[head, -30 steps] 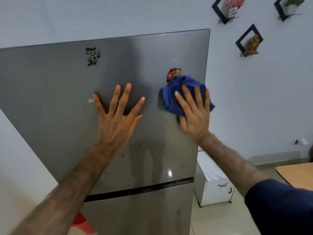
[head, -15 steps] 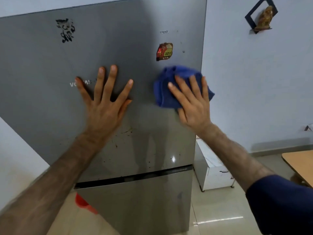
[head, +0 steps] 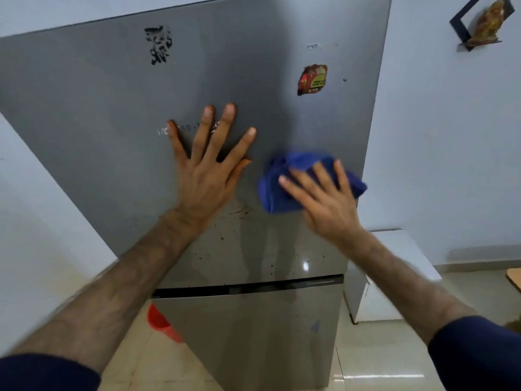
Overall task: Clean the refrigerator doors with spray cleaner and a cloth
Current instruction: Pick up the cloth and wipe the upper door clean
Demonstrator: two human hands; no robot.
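A crumpled blue cloth (head: 284, 190) was pressed against the grey upper refrigerator door (head: 98, 108) by the flat, straight-fingered right hand (head: 324, 206), while the left hand (head: 208, 167) was laid beside it, fingers spread.

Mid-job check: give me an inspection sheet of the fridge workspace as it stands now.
Surface: upper fridge door, dark specks low down, torn sticker, black residue patch.
Job's things: blue cloth on the door; spray cleaner nothing seen.
Clutter: red object beside the fridge.
Grippers: left hand flat on door; right hand presses cloth.
Cables: nothing seen.
Surroundings: white cabinet, wall shelf.
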